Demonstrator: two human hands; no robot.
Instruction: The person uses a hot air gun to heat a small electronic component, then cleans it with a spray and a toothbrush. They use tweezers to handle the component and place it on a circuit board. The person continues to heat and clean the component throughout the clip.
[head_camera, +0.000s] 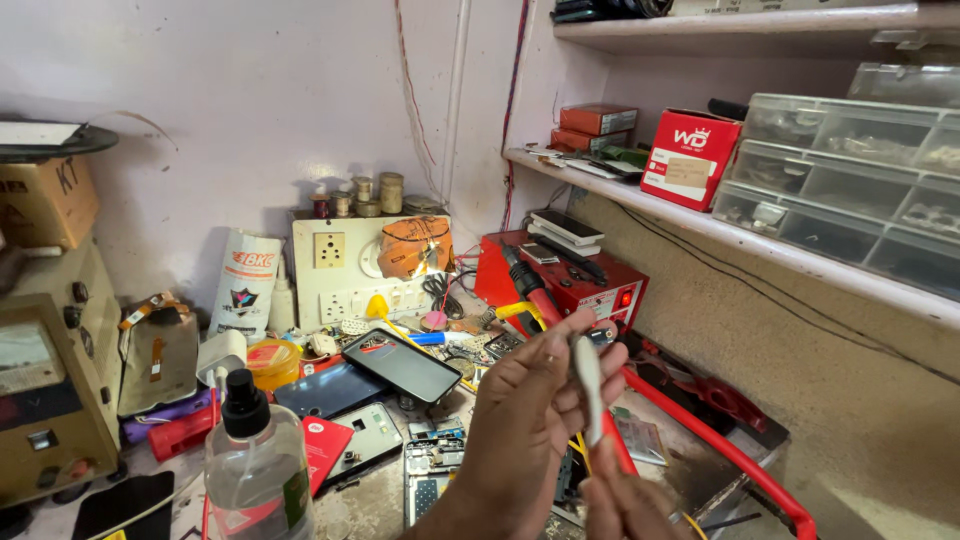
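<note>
My left hand (535, 405) is raised over the cluttered workbench, fingers curled around a thin white strip-like piece (588, 380). The strip stands nearly upright between thumb and fingers. My right hand (622, 500) comes in at the bottom edge and pinches the lower end of the same white piece. Behind the hands lies a black phone (402, 365), tilted on other parts, with opened phone bodies and circuit boards (432, 462) beneath.
A clear spray bottle (255, 455) with a black nozzle stands front left. A white socket board (350, 272) and a red power unit (575, 275) sit at the back. Wall shelves carry clear drawer boxes (850, 170) and a red carton (690, 155). An old beige meter unit (50, 385) is at the left.
</note>
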